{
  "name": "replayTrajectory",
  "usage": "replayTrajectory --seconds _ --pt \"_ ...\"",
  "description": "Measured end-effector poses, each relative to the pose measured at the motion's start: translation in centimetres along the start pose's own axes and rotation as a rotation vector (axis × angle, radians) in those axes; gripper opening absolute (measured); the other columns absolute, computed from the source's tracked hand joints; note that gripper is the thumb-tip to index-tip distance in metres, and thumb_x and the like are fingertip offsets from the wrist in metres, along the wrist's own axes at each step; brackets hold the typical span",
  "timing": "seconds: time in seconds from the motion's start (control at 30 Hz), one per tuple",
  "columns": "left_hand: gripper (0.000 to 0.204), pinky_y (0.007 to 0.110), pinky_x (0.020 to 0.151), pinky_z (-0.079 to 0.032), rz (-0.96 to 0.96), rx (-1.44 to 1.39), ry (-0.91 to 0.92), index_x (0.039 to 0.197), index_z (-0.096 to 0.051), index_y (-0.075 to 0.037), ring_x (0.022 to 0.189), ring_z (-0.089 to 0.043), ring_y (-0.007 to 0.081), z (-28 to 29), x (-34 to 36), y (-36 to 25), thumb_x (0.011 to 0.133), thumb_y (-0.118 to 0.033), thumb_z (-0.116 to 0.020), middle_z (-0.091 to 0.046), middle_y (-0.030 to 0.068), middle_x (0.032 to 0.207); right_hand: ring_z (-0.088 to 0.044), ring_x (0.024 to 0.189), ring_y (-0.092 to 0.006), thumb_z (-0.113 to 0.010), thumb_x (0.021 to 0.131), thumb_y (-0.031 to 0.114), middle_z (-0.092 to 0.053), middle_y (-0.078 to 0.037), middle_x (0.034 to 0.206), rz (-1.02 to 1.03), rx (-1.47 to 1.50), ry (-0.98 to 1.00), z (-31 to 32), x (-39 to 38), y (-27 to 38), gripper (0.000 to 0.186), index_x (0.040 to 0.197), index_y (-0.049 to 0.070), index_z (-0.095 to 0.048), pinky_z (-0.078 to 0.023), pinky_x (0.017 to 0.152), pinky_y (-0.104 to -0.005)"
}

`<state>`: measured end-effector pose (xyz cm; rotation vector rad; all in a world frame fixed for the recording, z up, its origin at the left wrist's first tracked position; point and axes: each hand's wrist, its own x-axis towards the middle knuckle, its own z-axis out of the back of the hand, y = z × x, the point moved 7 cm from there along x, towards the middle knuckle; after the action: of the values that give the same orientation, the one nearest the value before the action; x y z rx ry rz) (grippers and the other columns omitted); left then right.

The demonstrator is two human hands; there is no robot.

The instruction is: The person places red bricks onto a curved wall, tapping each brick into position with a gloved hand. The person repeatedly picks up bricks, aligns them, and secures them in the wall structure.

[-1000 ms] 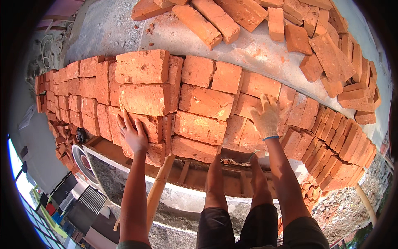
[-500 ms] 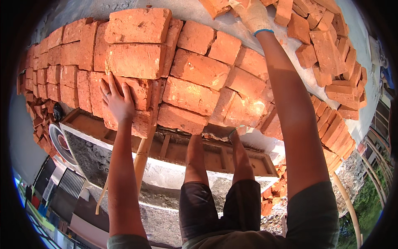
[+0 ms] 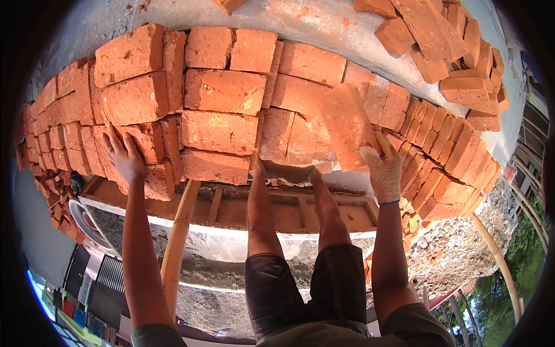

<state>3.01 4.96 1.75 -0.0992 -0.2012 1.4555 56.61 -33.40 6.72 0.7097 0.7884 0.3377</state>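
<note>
My right hand (image 3: 384, 172), in a pale knitted work glove with a blue cuff edge, is closed on one end of a red clay brick (image 3: 347, 128). The brick is tilted above the right part of a stacked brick row (image 3: 222, 91); whether it touches the bricks below, I cannot tell. On the left, my bare left hand (image 3: 126, 157) lies with its fingers apart on a brick (image 3: 149, 140) in the near side of the stack. Part of that brick is hidden under the hand.
Loose bricks (image 3: 425, 43) lie heaped at the far right on the grey concrete (image 3: 300, 20). A wooden-framed ledge (image 3: 260, 217) runs below the stack, around my legs. A bamboo pole (image 3: 178, 237) slants down beside my left arm; another pole (image 3: 498, 254) stands far right.
My right hand has come back from the loose bricks at the far side to the near right, now with a brick in it. My left hand stays on the stack. The view has shifted right.
</note>
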Motion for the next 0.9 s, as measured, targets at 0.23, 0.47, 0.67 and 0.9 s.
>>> replayTrajectory --seconds 0.23,0.47,0.67,0.9 --pt "0.063 0.048 0.124 -0.030 -0.102 -0.050 0.011 0.165 -0.041 -0.015 0.156 -0.030 0.0433 -0.5 1.0 1.2 0.111 -0.049 -0.042 -0.031 0.0260 0.170 -0.072 0.113 -0.0328 -0.075 0.093 0.032 -0.073 -0.023 0.124 -0.014 -0.203 0.414 -6.8 1.0 -9.3 0.057 0.138 -0.002 -0.065 -0.056 0.096 -0.0400" --pt "0.063 0.048 0.125 -0.028 -0.111 -0.042 0.007 0.165 -0.039 -0.016 0.158 -0.028 0.0414 -0.4 1.1 1.4 0.112 -0.049 -0.041 -0.031 0.0250 0.170 -0.067 0.114 -0.0240 -0.071 0.098 0.027 -0.069 -0.016 0.136 -0.027 -0.019 0.662 -12.9 9.8 -12.2 0.057 0.148 0.003 -0.060 -0.053 0.097 -0.0352" --pt "0.062 0.049 0.124 -0.029 -0.058 -0.006 0.004 0.164 -0.041 -0.015 0.156 -0.030 0.0428 -0.3 0.8 1.0 0.111 -0.047 -0.042 -0.034 0.0262 0.168 -0.068 0.118 -0.0311 -0.076 0.094 0.035 -0.070 -0.015 0.128 -0.216 -0.107 -0.104 -12.7 6.0 -17.9 0.049 0.130 0.003 -0.066 -0.054 0.097 -0.0448" --pt "0.062 0.054 0.125 -0.026 -0.020 -0.017 -0.013 0.165 -0.039 -0.021 0.155 -0.032 0.0433 0.4 0.0 -0.5 0.109 -0.049 -0.044 -0.032 0.0236 0.170 -0.070 0.111 -0.0360 -0.075 0.089 0.034 -0.072 -0.023 0.117 -0.288 -0.066 -0.030 -17.2 5.3 -17.6 0.055 0.129 -0.002 -0.064 -0.053 0.093 -0.0470"
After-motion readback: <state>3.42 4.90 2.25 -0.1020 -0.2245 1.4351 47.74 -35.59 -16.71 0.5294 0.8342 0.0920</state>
